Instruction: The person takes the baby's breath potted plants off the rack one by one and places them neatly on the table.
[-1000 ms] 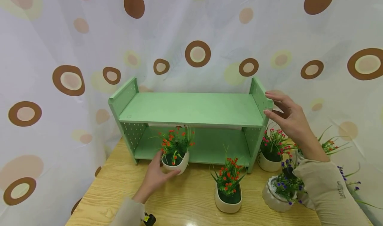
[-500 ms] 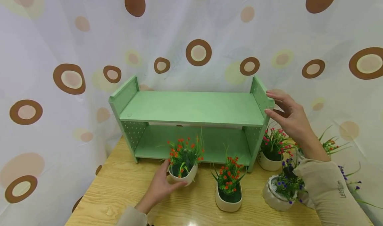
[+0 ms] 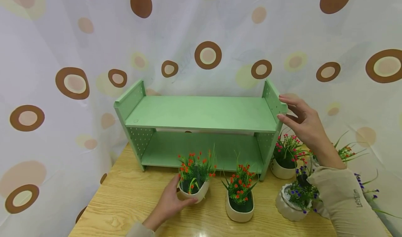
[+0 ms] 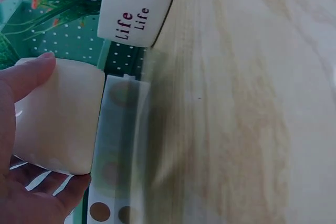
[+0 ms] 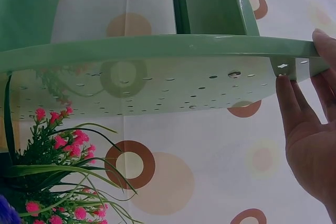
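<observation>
My left hand (image 3: 169, 203) holds an oval white flowerpot (image 4: 60, 116) with red artificial flowers (image 3: 191, 169), thumb on one side and fingers on the other. The pot leans slightly, in front of the green two-tier shelf (image 3: 201, 113) and close over the table. A second oval pot (image 3: 239, 216) with red flowers stands to its right; "Life" lettering shows on it in the left wrist view. My right hand (image 3: 303, 125) grips the upper front corner of the shelf's right side panel (image 5: 184, 82), thumb and fingertips on its edge and outer face.
Right of the shelf stand a pot with pink flowers (image 3: 284, 169), a scalloped white pot with purple flowers (image 3: 290, 209), and more plants partly behind my right sleeve (image 3: 348, 198). A dotted curtain (image 3: 201, 28) hangs behind the wooden table (image 3: 125, 195).
My left hand has brought the red-flowered pot from the lower shelf's front edge toward me and to the right, nearer the second pot. The right hand has stayed on the side panel.
</observation>
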{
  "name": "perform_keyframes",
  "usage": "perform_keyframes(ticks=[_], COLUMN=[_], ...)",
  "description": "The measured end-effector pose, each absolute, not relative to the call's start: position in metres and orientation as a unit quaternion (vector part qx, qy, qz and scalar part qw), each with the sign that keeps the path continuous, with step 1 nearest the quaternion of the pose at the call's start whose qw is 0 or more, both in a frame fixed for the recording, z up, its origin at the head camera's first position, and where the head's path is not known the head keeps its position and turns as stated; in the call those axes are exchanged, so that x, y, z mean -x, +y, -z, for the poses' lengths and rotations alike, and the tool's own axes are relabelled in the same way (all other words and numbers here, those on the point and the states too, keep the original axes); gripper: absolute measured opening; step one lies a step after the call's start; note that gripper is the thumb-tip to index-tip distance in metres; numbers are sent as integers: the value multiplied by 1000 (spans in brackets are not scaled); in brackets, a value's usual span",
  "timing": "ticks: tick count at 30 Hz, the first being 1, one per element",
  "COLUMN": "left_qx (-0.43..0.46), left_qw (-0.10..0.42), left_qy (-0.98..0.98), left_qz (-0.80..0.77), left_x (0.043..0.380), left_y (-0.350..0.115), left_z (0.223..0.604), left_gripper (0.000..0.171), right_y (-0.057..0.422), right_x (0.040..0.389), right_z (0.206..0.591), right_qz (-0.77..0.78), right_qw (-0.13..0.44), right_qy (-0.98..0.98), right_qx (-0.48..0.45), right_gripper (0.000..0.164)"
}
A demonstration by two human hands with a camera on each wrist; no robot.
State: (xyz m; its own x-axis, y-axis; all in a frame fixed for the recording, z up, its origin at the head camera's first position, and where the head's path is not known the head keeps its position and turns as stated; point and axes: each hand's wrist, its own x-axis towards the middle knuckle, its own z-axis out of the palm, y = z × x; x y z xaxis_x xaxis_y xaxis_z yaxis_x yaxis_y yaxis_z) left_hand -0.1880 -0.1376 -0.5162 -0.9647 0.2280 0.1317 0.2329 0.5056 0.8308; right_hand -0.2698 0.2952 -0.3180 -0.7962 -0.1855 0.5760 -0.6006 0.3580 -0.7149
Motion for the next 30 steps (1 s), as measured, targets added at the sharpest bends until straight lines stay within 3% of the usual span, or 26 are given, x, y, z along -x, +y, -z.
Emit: perform_keyframes(ticks=[14,25,30], left_qx=[136,152,149], left_qw=[-25,-29,-33], left_qy=[-868,-861,-868], left_qz=[477,484,472], left_x=[185,186,186], left_y=[-139,-138,-143], left_z=[531,542,547], left_gripper=[115,105,108], right_y=[294,293,293], right_x=[268,267,268], right_z=[318,318,319], right_qz=[-508,-512,-514], right_qw=[205,204,203], right_qy=[-803,-802,-798], right_qx=[-234,-232,-238], right_gripper=[55,56,57])
